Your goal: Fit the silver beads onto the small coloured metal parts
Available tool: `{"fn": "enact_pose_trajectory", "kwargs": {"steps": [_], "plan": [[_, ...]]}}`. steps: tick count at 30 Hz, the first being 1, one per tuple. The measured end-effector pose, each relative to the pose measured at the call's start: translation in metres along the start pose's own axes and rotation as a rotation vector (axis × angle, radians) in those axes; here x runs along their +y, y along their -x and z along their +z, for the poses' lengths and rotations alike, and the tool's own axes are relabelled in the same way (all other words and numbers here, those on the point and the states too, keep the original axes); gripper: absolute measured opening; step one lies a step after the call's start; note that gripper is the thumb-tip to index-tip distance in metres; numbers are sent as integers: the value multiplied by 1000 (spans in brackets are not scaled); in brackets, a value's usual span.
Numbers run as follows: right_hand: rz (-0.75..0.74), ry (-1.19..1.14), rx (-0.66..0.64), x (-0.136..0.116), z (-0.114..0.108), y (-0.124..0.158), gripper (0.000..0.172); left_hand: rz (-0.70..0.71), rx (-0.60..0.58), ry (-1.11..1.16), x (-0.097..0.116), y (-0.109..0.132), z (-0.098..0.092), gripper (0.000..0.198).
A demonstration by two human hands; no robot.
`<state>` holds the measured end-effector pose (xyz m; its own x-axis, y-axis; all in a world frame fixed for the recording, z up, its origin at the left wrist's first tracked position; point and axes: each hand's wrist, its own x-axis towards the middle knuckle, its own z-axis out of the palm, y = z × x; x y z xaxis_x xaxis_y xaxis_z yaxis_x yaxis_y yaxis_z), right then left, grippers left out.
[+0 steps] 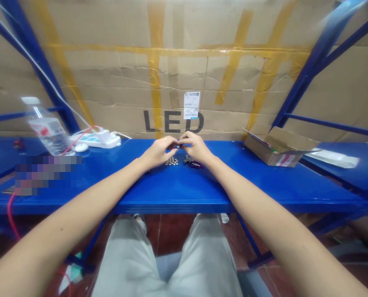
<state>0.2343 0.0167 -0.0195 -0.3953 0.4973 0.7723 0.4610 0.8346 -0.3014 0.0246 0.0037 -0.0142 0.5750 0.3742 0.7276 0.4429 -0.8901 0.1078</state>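
Observation:
My left hand (161,152) and my right hand (196,147) meet over the blue table (178,187), fingertips pinched together. Between them is a small, dark and shiny piece (178,146), too small to name and mostly covered by my fingers. Beneath my hands lies a group of small round silvery metal pieces (172,161). Beside it, under my right hand, are more small metal pieces (188,159) and several dark purple slim items (196,164). Something dark shows partly behind my left wrist; what it is stays hidden.
An open cardboard box (278,150) stands at the right, near a white flat packet (335,158). On the left are a water bottle (49,132), a white power strip (100,139) with a plug, and a red cable (11,216). A large cardboard sheet (122,90) rises behind the table.

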Motion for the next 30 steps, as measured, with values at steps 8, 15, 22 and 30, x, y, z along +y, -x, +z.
{"fn": "enact_pose_trajectory", "kwargs": {"steps": [8, 15, 22, 30], "plan": [[51, -62, -12, -8, -5, -2, 29, -47, 58, 59, -2, 1, 1, 12], [96, -140, 20, -12, -9, -4, 16, -34, 73, 49, 2, 0, 0, 10], [195, -379, -20, -8, -6, -5, 7, 34, 156, -14, 3, -1, 1, 11], [220, -434, 2, -8, -3, -4, 8, 58, 118, 3, 6, -1, 1, 9]]}}
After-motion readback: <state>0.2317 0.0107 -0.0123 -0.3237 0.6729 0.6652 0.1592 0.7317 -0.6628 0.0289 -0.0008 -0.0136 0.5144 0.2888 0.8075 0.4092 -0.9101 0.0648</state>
